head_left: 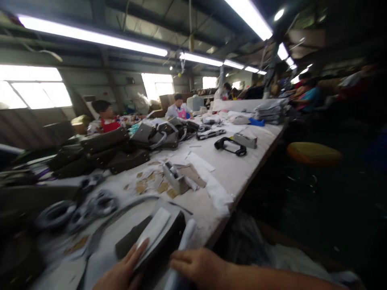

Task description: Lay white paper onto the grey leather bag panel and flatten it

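Observation:
At the near edge of the table, my left hand (125,270) is closed on a dark olive bag (173,225), its fingers against a white panel (155,227) on the bag's side. My right hand (201,264) wraps round a long pale roll-like piece (187,233), perhaps a wrapped handle, close to the bag's right side. Motion blur hides the finer details. Just beyond the bag stands a grey tape dispenser (178,181).
Dark olive bags (105,147) are heaped along the left, with rings of wrapped straps (57,213) in front. Brown paper scraps (151,181) lie mid-table. Farther off are a black handle-like frame (230,146) and another dispenser (246,140). A yellow stool (314,153) stands right; several people sit beyond.

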The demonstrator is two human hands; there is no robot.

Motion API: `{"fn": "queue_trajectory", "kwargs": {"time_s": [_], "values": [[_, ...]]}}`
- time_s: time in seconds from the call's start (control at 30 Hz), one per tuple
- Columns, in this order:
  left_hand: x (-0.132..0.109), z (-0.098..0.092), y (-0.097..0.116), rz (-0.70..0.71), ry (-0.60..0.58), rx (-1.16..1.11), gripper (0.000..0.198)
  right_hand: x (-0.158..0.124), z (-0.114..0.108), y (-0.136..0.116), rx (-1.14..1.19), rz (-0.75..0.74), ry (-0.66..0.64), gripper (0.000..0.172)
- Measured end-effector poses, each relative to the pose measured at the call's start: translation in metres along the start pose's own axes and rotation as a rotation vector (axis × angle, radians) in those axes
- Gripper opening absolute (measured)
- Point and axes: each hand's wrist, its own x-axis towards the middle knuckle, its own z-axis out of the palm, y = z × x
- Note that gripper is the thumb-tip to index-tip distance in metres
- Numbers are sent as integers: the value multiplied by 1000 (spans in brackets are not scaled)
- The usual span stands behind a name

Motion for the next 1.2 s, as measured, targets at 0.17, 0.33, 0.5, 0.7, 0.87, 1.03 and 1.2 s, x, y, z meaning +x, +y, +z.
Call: {"fn": "queue_trajectory", "kwargs": {"time_s": [0.17,0.33,0.5,0.7,0.87,1.03,1.2], "values": [[-9,-23,25,-81,-109,93,63,-9,2,-3,-134,-21,63,39],[-7,-30,30,-75,-83,65,64,10,6,-4,-233,-66,234,37],[-11,-36,33,-58,-94,1,66,33,16,2,-270,-14,225,27],[-14,-16,37,-78,-56,101,95,36,32,11,-221,59,278,23],[-18,16,36,-61,97,308,71,28,18,18,-112,-114,315,35],[-20,28,40,-60,158,396,68,55,-22,44,-243,-291,131,57],[-20,31,50,-112,163,393,66,67,-4,80,-242,-365,-31,53]]}}
